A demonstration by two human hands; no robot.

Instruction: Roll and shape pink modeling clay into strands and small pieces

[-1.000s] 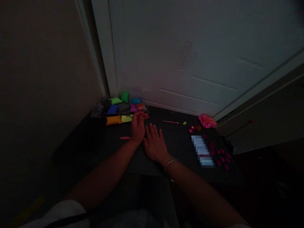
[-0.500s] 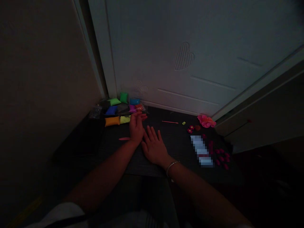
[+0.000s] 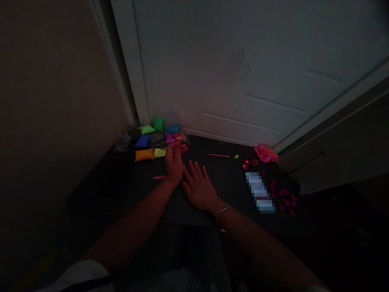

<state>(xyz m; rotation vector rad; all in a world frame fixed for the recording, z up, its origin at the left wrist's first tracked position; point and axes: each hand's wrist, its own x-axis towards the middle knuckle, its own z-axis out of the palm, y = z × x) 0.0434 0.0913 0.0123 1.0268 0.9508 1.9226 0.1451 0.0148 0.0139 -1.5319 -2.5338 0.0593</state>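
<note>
My left hand [image 3: 174,163] is held on its edge over the dark table, fingers stretched out and nothing seen in them. Close beside its wrist, my right hand [image 3: 200,189] lies palm down with fingers spread, a bracelet on the wrist. Whether anything lies under that palm is hidden. A pink flat-bladed tool [image 3: 158,177] sticks out to the left from behind my left wrist. Just past my left hand are an opened yellow packet [image 3: 159,152] and an orange packet [image 3: 144,155], which look like modelling clay.
Several coloured packets, among them a green one [image 3: 158,124], lie at the back left. Further right are a thin pink stick [image 3: 219,155], a small yellow piece [image 3: 236,156], a pink flower [image 3: 266,154], a blurred-out pale rectangle [image 3: 258,188] and magenta pieces [image 3: 285,202]. A white door [image 3: 194,73] stands behind.
My right wrist has shifted slightly to the right, turning the fingers a little leftward and spreading them. My left hand has moved very slightly left.
</note>
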